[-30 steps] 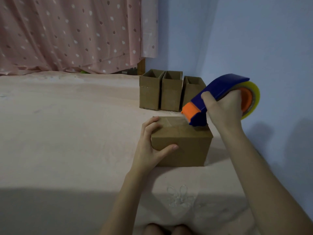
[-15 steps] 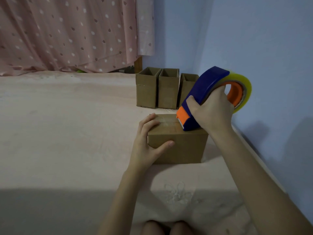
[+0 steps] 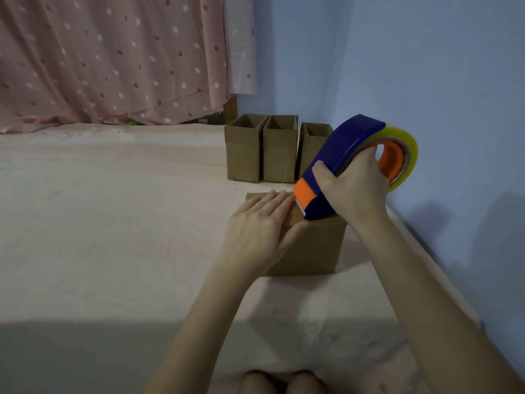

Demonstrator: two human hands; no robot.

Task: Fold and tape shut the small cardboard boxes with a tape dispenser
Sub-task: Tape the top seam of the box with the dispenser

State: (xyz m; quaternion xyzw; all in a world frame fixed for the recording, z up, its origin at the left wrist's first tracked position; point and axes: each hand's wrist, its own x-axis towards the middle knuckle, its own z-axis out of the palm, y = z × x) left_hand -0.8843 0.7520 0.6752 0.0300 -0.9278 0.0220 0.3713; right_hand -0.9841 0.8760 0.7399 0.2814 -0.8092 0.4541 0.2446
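Note:
A small closed cardboard box (image 3: 312, 248) sits on the pink bed sheet in front of me. My left hand (image 3: 261, 226) lies flat on its top with straight fingers, thumb down the front face. My right hand (image 3: 355, 189) grips a blue and orange tape dispenser (image 3: 341, 155) with a clear tape roll. The dispenser's orange nose touches the box top right beside my left fingertips. Most of the box top is hidden by my hands.
Three open-topped cardboard boxes (image 3: 278, 152) stand in a row behind, near the wall corner. A blue wall (image 3: 440, 81) runs close along the right. A pink dotted curtain (image 3: 113, 58) hangs at the back. The pink sheet (image 3: 113, 223) stretches wide to the left.
My left hand slid from gripping the box's left corner up onto the top, fingers flattened. The dispenser nose tipped down onto the box top toward my left fingers.

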